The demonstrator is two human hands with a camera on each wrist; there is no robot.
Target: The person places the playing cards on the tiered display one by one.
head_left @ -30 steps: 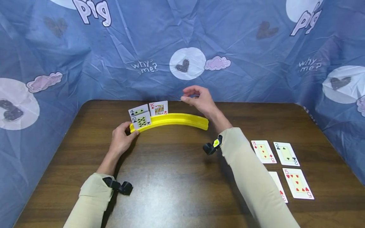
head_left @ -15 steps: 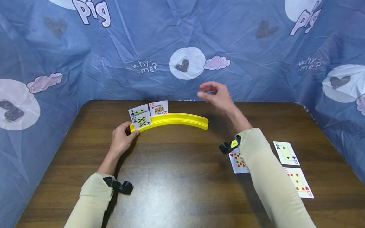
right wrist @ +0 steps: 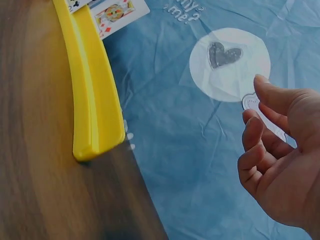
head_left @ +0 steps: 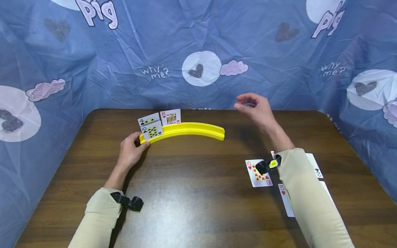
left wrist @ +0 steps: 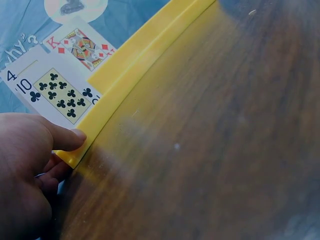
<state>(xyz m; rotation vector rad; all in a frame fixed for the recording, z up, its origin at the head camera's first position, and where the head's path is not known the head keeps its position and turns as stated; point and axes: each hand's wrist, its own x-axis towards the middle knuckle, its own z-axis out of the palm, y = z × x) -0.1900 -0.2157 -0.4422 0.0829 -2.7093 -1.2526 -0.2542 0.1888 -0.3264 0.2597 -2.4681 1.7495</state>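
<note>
My left hand (head_left: 131, 151) pinches the left end of a curved yellow card holder (head_left: 198, 128), thumb in front, as the left wrist view shows. The ten of clubs (left wrist: 59, 95) stands in the holder's front slot. Behind it the four (head_left: 150, 119) is partly covered, and the king of diamonds (head_left: 170, 117) stands to its right. My right hand (head_left: 258, 109) is in the air to the right of the holder. Its fingers are loosely bent, with a gap to the thumb and nothing held, as seen in the right wrist view.
On the brown table (head_left: 192, 193) at the right lie the ten of hearts (head_left: 258, 179), a red three (head_left: 285, 199) and several other cards partly hidden under the right sleeve (head_left: 313, 196). A blue printed cloth (head_left: 124, 89) hangs around the table.
My right hand has moved right, away from the holder, uncovering the ten of hearts while its sleeve covers more of the other cards. The left hand keeps its hold on the holder.
</note>
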